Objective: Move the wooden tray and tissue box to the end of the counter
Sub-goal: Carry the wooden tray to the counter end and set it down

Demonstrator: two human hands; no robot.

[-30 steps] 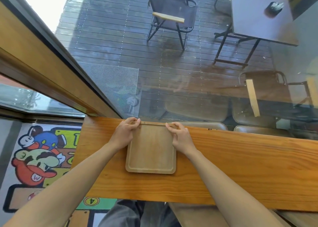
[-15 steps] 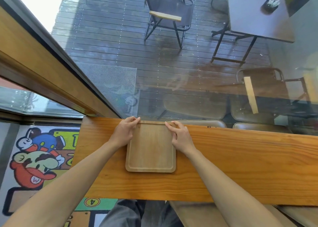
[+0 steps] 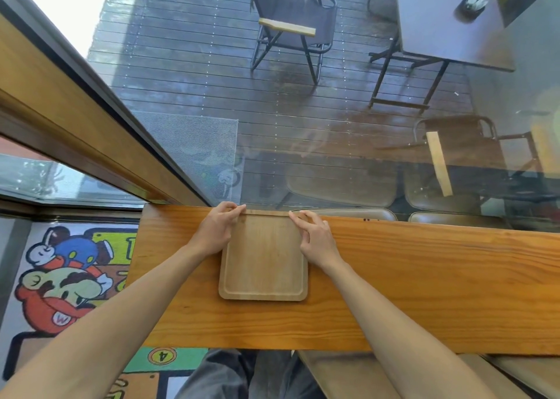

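Already I have the tray [image 3: 263, 258] flat on the worktop [image 3: 424, 283] near its left end, against the window edge, with my left hand [image 3: 216, 232] and right hand [image 3: 316, 239] loosely curled on its far corners, not lifting; no tissue box in view.
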